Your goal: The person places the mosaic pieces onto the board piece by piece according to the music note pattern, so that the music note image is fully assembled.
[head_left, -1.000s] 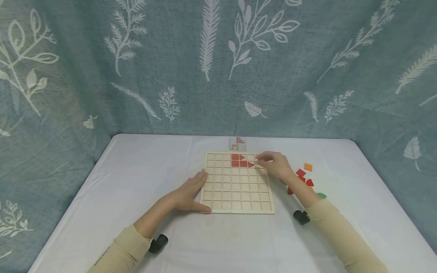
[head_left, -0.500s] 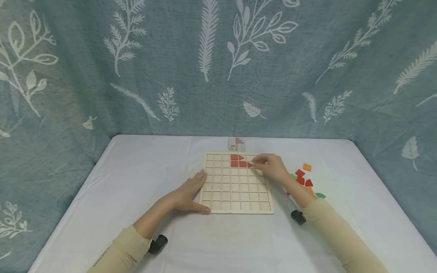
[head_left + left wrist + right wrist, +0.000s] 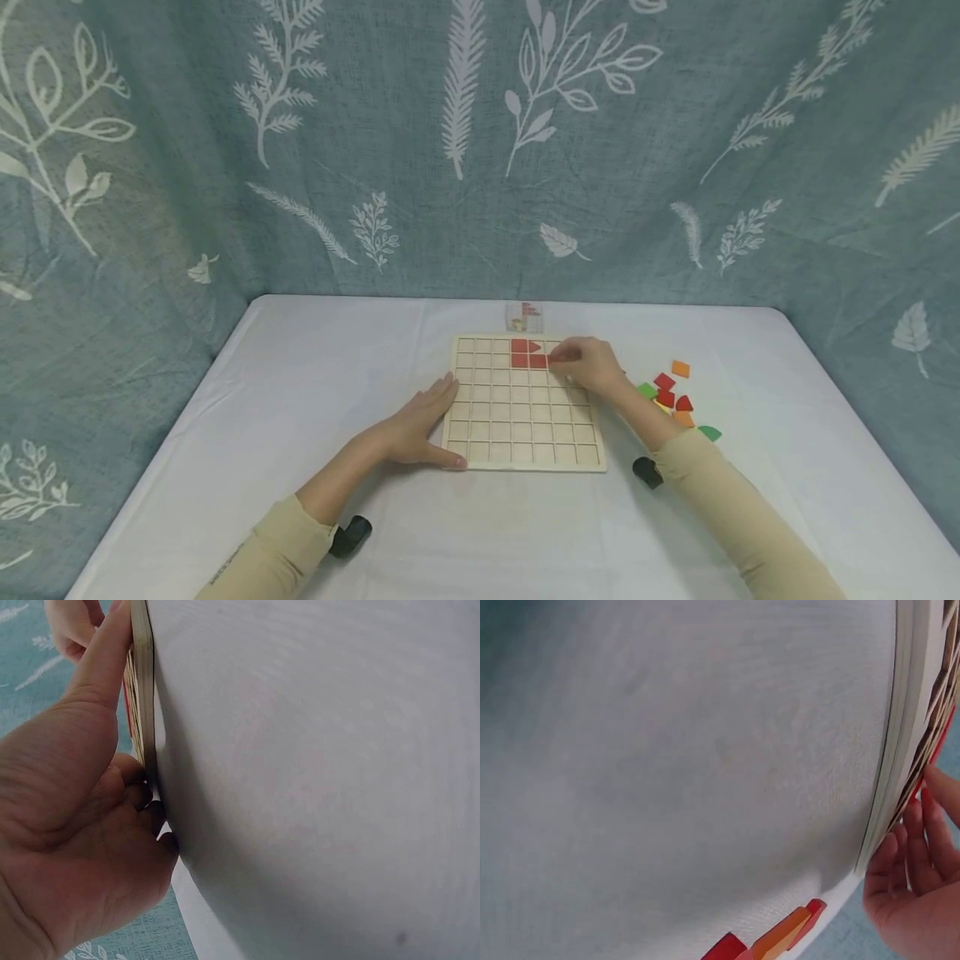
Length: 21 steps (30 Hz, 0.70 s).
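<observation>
A pale wooden grid board (image 3: pixel 491 433) lies flat on the white table. My left hand (image 3: pixel 411 427) rests against its left edge, fingers stretched along the side and thumb at the front corner; in the left wrist view the thumb (image 3: pixel 101 660) lies along the board's rim. Red squares (image 3: pixel 519 361) and a red pointed piece (image 3: pixel 534 346) fill cells in the top two rows. Over the second row, at the right end of the red pieces, my right hand (image 3: pixel 588 365) pinches a small red piece (image 3: pixel 927 796) between thumb and fingertips, its shape mostly hidden.
Right of the board lie loose flat pieces: an orange square (image 3: pixel 680 368), a red square (image 3: pixel 664 381), a green piece (image 3: pixel 708 433) and several others. Behind the board is a small clear card (image 3: pixel 523 317) with a red pattern. A patterned curtain (image 3: pixel 390 150) hangs behind the table.
My right hand has moved left and slightly down, from beside the top rows to the end of the second red row, covering the pointed piece there. My left hand stays in place.
</observation>
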Motion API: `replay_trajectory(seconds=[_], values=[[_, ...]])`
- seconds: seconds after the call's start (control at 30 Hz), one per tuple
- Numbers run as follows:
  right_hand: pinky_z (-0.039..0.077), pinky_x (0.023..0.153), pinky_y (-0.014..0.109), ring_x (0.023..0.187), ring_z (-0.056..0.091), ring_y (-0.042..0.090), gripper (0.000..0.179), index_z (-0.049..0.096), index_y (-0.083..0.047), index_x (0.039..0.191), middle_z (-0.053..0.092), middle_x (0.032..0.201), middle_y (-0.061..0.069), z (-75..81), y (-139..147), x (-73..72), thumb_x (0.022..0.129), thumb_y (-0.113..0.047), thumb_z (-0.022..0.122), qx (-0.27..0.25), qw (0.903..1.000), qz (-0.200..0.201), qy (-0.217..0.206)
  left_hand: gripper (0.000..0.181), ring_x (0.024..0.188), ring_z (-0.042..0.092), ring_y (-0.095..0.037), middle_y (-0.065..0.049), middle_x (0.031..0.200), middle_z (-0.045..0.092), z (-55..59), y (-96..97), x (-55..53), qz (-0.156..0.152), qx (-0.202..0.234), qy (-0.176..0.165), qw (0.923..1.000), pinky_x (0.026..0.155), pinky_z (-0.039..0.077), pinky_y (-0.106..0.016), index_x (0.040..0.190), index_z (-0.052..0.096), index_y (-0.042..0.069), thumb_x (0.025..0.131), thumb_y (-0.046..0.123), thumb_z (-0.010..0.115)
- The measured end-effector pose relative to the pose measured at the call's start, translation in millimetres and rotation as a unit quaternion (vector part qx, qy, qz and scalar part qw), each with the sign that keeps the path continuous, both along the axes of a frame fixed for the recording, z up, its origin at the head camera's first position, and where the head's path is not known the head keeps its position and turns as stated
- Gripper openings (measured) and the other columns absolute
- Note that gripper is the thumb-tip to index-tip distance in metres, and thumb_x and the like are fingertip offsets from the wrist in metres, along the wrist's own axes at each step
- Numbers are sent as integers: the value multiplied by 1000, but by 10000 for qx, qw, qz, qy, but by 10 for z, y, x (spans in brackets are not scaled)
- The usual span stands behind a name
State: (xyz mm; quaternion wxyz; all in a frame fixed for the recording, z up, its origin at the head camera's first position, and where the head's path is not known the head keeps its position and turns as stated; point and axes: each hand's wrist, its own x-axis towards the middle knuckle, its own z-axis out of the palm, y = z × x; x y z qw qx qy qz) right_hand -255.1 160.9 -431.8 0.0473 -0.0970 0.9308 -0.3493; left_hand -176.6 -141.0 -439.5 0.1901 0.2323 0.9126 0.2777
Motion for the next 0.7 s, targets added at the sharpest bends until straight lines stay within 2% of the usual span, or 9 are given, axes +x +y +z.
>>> replay_trajectory(seconds=[0.1,0.2,0.4,0.7], values=[[53,80,40,94,64,25,20,73,-7,104,71,100,8,32,24,16,89,-21,73,-57,10000,-50,-44,120,149,4,-31,-19,161,4,7,2,0,-2,28,-18,10000,120,6,-46,154,11,-4,73,47,83],[51,83,42,101,61,27,24,73,-8,109,70,109,9,63,87,39,92,-24,70,-327,9990,-266,-166,120,149,4,-32,-20,161,4,10,0,0,-7,38,-23,10000,120,6,-46,154,11,-4,73,47,83],[46,98,46,119,54,29,34,69,-10,120,63,126,11,77,368,70,94,-32,65,-1080,9880,-913,-621,120,149,5,-32,-19,161,4,16,2,-6,-3,-16,-18,10000,120,7,-46,154,11,-4,73,48,82],[48,95,42,115,56,31,47,59,-7,132,57,134,16,81,794,192,95,-36,63,-1697,9699,-1386,-1062,120,149,4,-31,-19,162,4,62,20,2,72,-42,-107,9999,120,7,-46,154,12,-4,72,48,82]])
